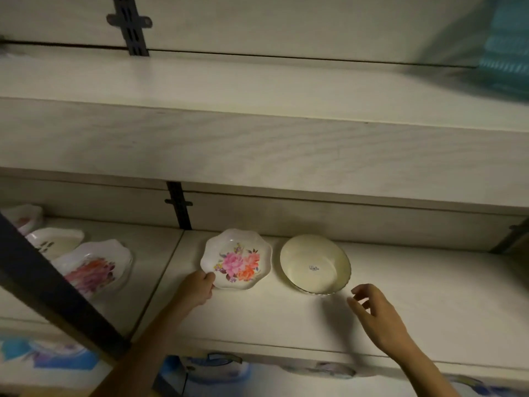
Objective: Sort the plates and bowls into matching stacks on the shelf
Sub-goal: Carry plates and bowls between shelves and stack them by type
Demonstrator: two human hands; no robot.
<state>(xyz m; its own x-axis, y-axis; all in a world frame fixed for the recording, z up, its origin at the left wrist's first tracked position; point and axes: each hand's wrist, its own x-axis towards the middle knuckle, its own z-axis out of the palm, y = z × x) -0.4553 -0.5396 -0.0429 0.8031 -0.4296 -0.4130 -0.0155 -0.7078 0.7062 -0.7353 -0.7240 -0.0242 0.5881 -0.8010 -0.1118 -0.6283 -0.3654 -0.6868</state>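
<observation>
Two dishes lie side by side on the pale wood-grain shelf (pixel 429 296), towards its near edge: a white scalloped plate with a pink and orange flower print (pixel 236 259) on the left, and a cream round bowl with a fluted rim (pixel 315 265) just to its right, with a gap between them. Your left grip (pixel 197 290) is closed on the plate's near-left rim. Your right grip (pixel 378 313) holds nothing; its fingers are loose and slightly curled, and it hovers near the bowl's near-right side without touching it.

Judge the plate to be light and stiff, with a glossy face that could slip (ceramic or melamine cannot be told from here, so treat it as breakable). A rim hold suits it, since the scallops give your fingers purchase.

The bowl looks deeper and probably heavier. Take it at the near-right rim, thumb inside the wall and fingers under the outside, and lift before you move it so the fluted edge does not scrape or chip.

Further left on the same shelf sits another scalloped flower-printed dish (pixel 94 267), which looks the likely match for your plate. A pale dish with a dark print (pixel 57 242) sits beyond that. Lower the plate on flat, because scalloped rims nested crooked may rock.
</observation>
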